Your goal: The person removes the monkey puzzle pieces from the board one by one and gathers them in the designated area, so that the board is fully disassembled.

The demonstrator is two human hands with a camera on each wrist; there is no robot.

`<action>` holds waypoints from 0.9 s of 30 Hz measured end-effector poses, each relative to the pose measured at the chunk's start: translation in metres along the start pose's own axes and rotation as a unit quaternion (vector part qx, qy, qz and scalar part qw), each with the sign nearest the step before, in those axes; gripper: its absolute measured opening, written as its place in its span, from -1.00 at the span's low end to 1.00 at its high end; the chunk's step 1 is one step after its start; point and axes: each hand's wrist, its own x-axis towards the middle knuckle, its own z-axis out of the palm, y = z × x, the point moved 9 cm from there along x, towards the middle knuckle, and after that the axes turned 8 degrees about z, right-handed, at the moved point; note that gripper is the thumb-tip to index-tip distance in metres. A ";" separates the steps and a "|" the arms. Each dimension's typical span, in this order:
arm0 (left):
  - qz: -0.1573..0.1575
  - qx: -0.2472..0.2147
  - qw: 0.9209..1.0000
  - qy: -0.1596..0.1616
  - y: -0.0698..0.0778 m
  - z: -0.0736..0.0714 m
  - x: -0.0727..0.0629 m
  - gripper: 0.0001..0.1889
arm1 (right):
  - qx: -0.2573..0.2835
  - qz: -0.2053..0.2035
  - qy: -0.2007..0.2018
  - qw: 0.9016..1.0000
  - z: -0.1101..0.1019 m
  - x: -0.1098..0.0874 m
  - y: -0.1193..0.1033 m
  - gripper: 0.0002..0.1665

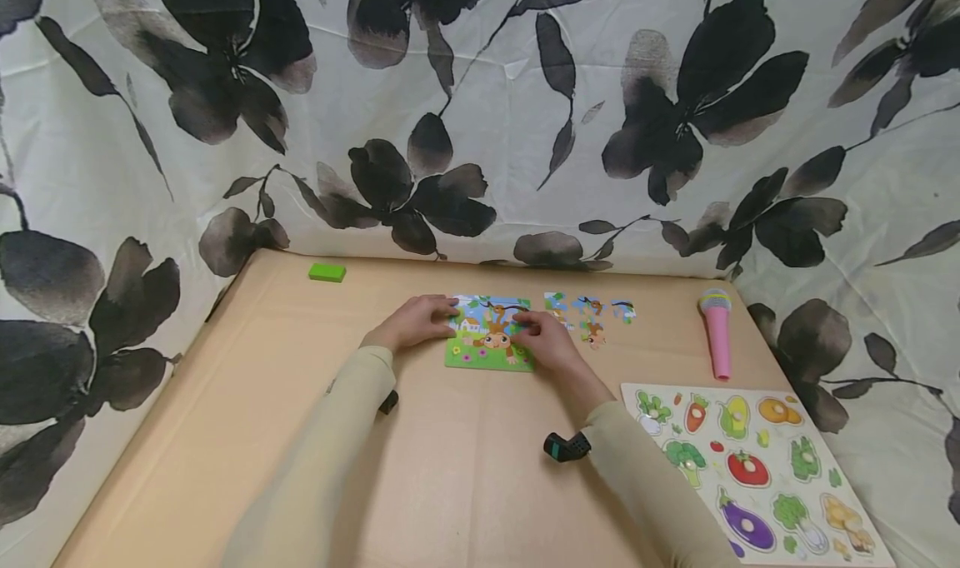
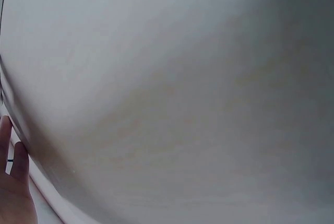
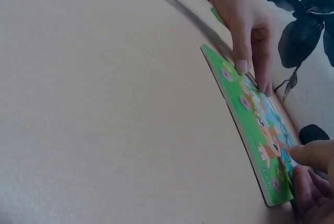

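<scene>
Between the two hands lies a green-bordered jigsaw puzzle (image 1: 487, 360) with a monkey, a house and flowers on it. My left hand (image 1: 412, 322) touches its left edge, fingers fairly straight; the right wrist view shows that thumb and fingertips resting on the board's surface. A bit of the left hand (image 2: 18, 187) also shows in the left wrist view. My right hand (image 1: 551, 343) is at the puzzle's right side, one fingertip on the picture and other fingers bent beside the edge. I cannot tell whether it pinches a piece. Loose puzzle pieces (image 1: 592, 335) lie just right of the puzzle.
A pink toy microphone (image 1: 718, 339) lies at the right, above a white vegetable board (image 1: 667, 489). Toward the back left is a green block (image 1: 327, 273). Patterned cloth (image 1: 495, 77) hangs behind the brown table surface (image 1: 300, 335).
</scene>
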 end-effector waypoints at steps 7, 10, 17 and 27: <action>0.021 -0.004 1.000 0.011 0.008 -0.004 -0.004 -0.52 | -0.030 -0.023 -0.006 0.999 0.002 0.001 -0.005 -0.47; 0.022 -0.004 1.000 0.013 0.009 -0.005 -0.004 -0.52 | -0.049 -0.041 -0.006 0.998 0.002 0.000 -0.010 -0.47; 0.000 0.000 1.000 0.003 0.003 -0.003 -0.002 -0.50 | -0.079 -0.059 -0.012 0.995 0.004 0.000 -0.017 -0.49; 0.001 0.001 1.000 -0.001 0.004 -0.002 -0.001 -0.50 | -0.088 -0.050 -0.033 0.994 0.006 0.001 -0.015 -0.47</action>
